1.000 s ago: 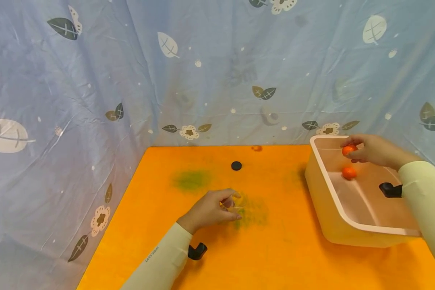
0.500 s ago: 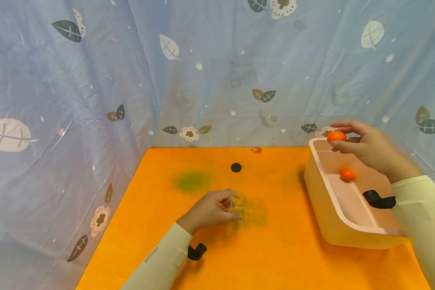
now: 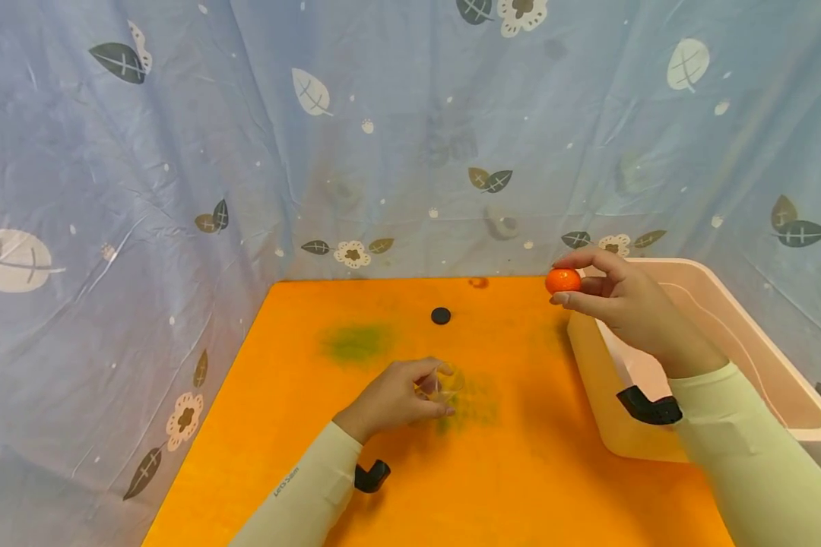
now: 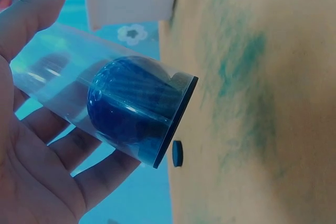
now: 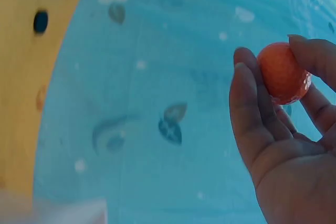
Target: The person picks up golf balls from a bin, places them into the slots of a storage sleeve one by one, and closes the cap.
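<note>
the left hand [image 3: 393, 396] at about 6 o'clock on the orange table [image 3: 301, 425] grips a clear tube [image 4: 100, 106] standing there. at 3 o'clock the right hand [image 3: 622, 300] pinches an orange ball [image 3: 562, 281] beside the pink tub [image 3: 759, 357].

Small orange ball [image 3: 562, 280] — round, glossy — hanging in the air just left of the pink bin [image 3: 746, 334]. Clear tube [image 4: 100, 111] standing well left of bin — holding a dark ball [image 4: 131, 106].

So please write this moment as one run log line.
left hand: holds clear tube on table | right hand: pinches orange ball | bin: right
</note>
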A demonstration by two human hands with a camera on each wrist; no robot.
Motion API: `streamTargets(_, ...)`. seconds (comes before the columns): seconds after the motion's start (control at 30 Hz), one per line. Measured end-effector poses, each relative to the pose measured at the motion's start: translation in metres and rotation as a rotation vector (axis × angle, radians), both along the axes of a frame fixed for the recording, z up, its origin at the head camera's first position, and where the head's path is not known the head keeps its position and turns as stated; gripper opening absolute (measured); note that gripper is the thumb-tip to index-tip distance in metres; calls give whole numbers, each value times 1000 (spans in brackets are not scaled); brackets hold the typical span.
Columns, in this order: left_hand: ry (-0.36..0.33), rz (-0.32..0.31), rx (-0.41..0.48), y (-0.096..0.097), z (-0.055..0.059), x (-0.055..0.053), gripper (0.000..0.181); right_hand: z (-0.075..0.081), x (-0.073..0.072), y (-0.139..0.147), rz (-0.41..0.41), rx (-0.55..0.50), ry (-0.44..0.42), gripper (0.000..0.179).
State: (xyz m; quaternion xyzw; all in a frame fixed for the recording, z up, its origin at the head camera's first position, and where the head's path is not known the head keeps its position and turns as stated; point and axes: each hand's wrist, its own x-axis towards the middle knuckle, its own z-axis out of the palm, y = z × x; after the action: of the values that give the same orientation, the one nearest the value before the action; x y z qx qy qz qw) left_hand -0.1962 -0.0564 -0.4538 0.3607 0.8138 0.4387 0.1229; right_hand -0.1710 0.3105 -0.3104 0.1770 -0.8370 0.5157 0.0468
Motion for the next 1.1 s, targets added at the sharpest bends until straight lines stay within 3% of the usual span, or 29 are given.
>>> streamTargets(0.2, -21, -1, 17, 0, 0, 1, 43, -14, 3, -31, 35, 24, 35, 36)
streamTargets(0.67, 2, -1, 30, 5, 3, -1, 39, -72, 5, -85, 218, -57, 53, 36)
streamTargets(1.1, 46, -22, 26, 5, 2, 1, 28, -99, 16, -108, 220, -26, -1, 32)
